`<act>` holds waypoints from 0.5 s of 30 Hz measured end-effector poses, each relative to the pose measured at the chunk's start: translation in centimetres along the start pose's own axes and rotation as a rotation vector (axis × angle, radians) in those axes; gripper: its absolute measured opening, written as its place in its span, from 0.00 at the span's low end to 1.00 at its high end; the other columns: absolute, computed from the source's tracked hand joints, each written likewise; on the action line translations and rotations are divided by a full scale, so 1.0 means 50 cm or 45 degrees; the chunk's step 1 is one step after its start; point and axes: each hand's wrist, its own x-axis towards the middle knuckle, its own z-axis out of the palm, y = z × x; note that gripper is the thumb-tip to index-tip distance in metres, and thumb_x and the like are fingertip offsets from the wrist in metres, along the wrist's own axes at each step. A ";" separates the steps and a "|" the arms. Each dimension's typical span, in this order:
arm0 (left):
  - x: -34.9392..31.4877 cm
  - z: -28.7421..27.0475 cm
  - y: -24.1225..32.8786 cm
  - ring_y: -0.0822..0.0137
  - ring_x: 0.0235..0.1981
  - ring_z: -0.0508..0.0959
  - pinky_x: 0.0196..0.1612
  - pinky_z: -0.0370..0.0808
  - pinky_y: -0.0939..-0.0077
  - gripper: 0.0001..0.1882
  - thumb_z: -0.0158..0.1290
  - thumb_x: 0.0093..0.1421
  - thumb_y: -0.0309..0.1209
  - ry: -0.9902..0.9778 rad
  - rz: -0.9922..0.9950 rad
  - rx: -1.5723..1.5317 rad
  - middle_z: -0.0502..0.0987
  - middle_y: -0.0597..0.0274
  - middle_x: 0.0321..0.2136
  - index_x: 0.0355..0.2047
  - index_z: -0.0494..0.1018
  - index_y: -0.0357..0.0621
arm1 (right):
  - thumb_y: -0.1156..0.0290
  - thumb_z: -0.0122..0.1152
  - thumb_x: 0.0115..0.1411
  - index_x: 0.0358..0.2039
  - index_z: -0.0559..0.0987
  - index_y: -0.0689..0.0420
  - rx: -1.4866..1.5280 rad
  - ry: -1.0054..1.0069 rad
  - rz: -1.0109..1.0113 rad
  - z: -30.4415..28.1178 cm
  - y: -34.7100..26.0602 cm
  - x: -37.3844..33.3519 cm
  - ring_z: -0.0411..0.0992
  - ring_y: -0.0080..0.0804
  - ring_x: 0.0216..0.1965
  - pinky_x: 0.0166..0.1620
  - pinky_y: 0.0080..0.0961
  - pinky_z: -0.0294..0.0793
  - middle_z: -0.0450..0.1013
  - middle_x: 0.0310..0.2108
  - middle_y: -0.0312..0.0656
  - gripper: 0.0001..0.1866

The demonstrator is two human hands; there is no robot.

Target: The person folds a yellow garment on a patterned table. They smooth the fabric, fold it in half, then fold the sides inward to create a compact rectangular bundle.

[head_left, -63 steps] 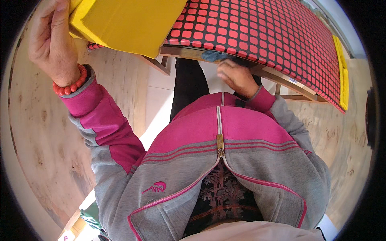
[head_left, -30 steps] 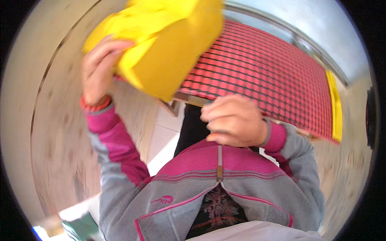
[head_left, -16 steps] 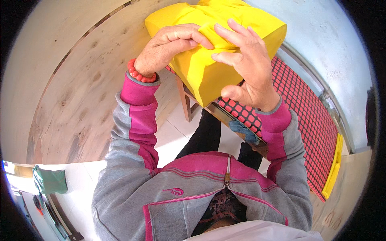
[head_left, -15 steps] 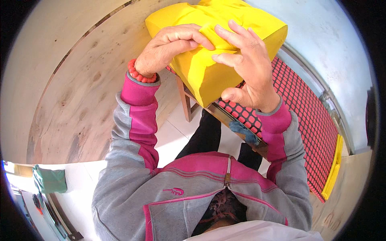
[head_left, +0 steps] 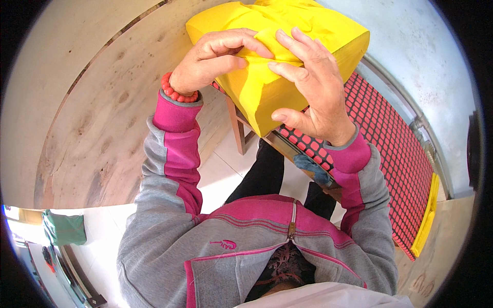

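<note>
A bulky, box-shaped bundle in bright yellow cloth (head_left: 328, 36), perhaps a filled bag, rests on the red-and-black patterned bench top (head_left: 380, 133) in front of me. My left hand (head_left: 205, 59), with a red bead bracelet (head_left: 174, 92) at the wrist, lies against the near left of its upper side. Its fingers curve over the folded cloth, with the thumb apart from them. My right hand (head_left: 321, 84) is at the right part of the same fold, fingertips on or just over the cloth, thumb spread wide below. What lies inside the bundle is hidden.
A wooden board surface (head_left: 102, 102) curves along the left. A pale wall (head_left: 426, 56) stands behind the bench at right. Blue cloth (head_left: 310, 168) is tucked under the bench top, and a yellow strip (head_left: 427, 215) edges its right end. A green bag (head_left: 64, 228) sits at lower left.
My left thumb has drawn back from the fingers, widening the gap between them. My right hand has shifted slightly left, its thumb moving left too. The yellow bundle stays nearly in place.
</note>
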 end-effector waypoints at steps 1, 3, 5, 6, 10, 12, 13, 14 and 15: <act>-0.001 0.000 -0.003 0.62 0.58 0.72 0.68 0.59 0.66 0.21 0.44 0.52 0.21 0.001 0.000 -0.012 0.80 0.55 0.50 0.45 0.79 0.33 | 0.34 0.59 0.59 0.50 0.80 0.54 -0.019 -0.002 -0.005 0.000 0.000 0.000 0.64 0.55 0.66 0.66 0.54 0.60 0.68 0.63 0.51 0.35; -0.003 -0.002 -0.007 0.63 0.58 0.72 0.66 0.61 0.68 0.21 0.44 0.52 0.18 0.003 0.001 -0.035 0.79 0.56 0.49 0.45 0.79 0.33 | 0.33 0.53 0.62 0.50 0.80 0.54 -0.056 -0.008 -0.016 0.000 0.000 -0.001 0.65 0.56 0.65 0.66 0.51 0.61 0.70 0.63 0.54 0.36; -0.004 -0.003 -0.008 0.64 0.57 0.72 0.65 0.63 0.69 0.22 0.43 0.52 0.18 0.018 -0.022 0.001 0.79 0.57 0.49 0.45 0.79 0.34 | 0.35 0.60 0.58 0.50 0.80 0.54 -0.010 0.008 -0.002 0.002 0.000 -0.001 0.65 0.55 0.66 0.66 0.54 0.60 0.68 0.63 0.51 0.35; -0.003 -0.003 -0.008 0.64 0.57 0.73 0.64 0.63 0.69 0.22 0.42 0.52 0.17 0.013 -0.012 0.020 0.79 0.57 0.48 0.46 0.79 0.34 | 0.36 0.63 0.57 0.50 0.80 0.53 0.007 0.018 0.001 0.003 0.000 -0.001 0.64 0.54 0.66 0.65 0.55 0.60 0.68 0.64 0.50 0.34; 0.003 0.013 -0.010 0.69 0.49 0.76 0.56 0.70 0.74 0.11 0.50 0.64 0.22 0.100 0.097 0.040 0.80 0.62 0.42 0.44 0.79 0.37 | 0.38 0.65 0.56 0.48 0.80 0.53 0.066 0.118 0.001 0.005 0.000 -0.003 0.66 0.54 0.65 0.64 0.55 0.62 0.69 0.63 0.49 0.32; 0.003 0.031 -0.013 0.73 0.44 0.77 0.50 0.72 0.78 0.07 0.53 0.67 0.25 0.197 0.027 -0.108 0.80 0.65 0.39 0.42 0.79 0.36 | 0.39 0.67 0.55 0.47 0.81 0.53 0.112 0.221 -0.007 0.003 -0.001 -0.004 0.67 0.54 0.64 0.63 0.55 0.63 0.70 0.63 0.48 0.31; 0.004 0.037 -0.014 0.74 0.42 0.77 0.48 0.72 0.79 0.07 0.54 0.68 0.26 0.233 0.024 -0.102 0.79 0.66 0.37 0.41 0.79 0.36 | 0.39 0.68 0.54 0.46 0.81 0.53 0.102 0.220 -0.010 0.001 -0.001 -0.005 0.67 0.54 0.64 0.63 0.55 0.63 0.70 0.62 0.48 0.31; 0.005 0.041 -0.014 0.76 0.41 0.76 0.45 0.72 0.80 0.07 0.55 0.68 0.27 0.256 0.034 -0.095 0.78 0.68 0.36 0.40 0.79 0.36 | 0.40 0.69 0.54 0.45 0.81 0.53 0.089 0.213 -0.009 -0.002 -0.002 -0.006 0.67 0.54 0.64 0.63 0.55 0.64 0.70 0.62 0.48 0.30; 0.006 0.042 -0.013 0.78 0.39 0.76 0.43 0.72 0.82 0.08 0.56 0.69 0.29 0.276 0.034 -0.095 0.78 0.69 0.34 0.38 0.78 0.36 | 0.41 0.70 0.53 0.45 0.81 0.53 0.072 0.207 -0.009 -0.005 -0.002 -0.006 0.67 0.53 0.64 0.63 0.54 0.64 0.70 0.62 0.48 0.30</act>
